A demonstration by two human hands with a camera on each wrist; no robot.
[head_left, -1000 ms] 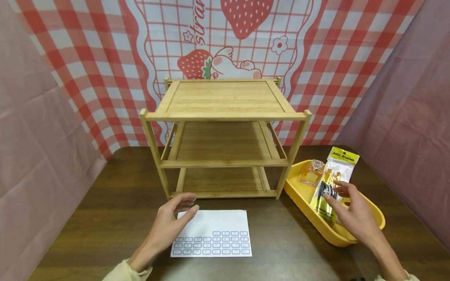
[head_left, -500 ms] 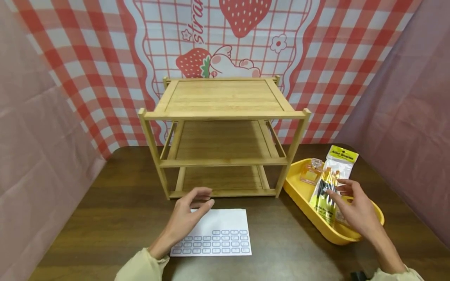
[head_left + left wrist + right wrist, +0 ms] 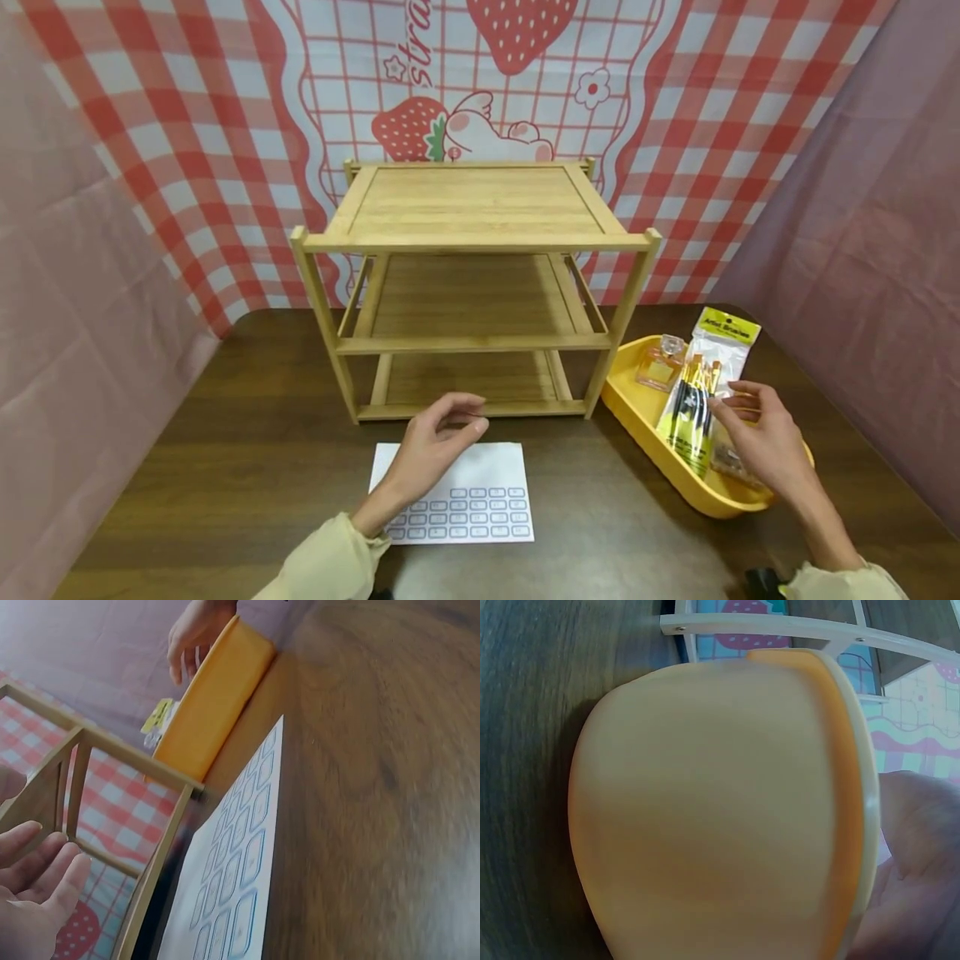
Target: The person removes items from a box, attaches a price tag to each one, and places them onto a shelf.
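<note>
My left hand [image 3: 433,446] hovers over a white sheet [image 3: 487,467] printed with rows of blue-outlined labels; its fingers bend loosely around nothing. In the left wrist view, those fingers [image 3: 46,881] show beside the rack, apart from the sheet. Over the right part of a yellow tray [image 3: 637,412] hangs my right hand [image 3: 772,442], fingers relaxed and thumb near a clear bag of artist brushes [image 3: 692,408]. A perfume bottle [image 3: 658,369] lies at the tray's far end. Partly hidden below the hand is a clear item [image 3: 727,461]. The tray's outer wall [image 3: 712,810] fills the right wrist view.
A three-tier wooden rack [image 3: 480,204] stands in the middle of the brown table [image 3: 247,417], just behind the sheet. The tray sits close to its right front leg. A checked strawberry cloth [image 3: 225,158] hangs behind, with pink cloths on both sides.
My left hand has moved right across the sheet, uncovering its left edge. The right hand has stayed over the tray, shifting slightly right off the brush bag. The head view has shifted slightly.
</note>
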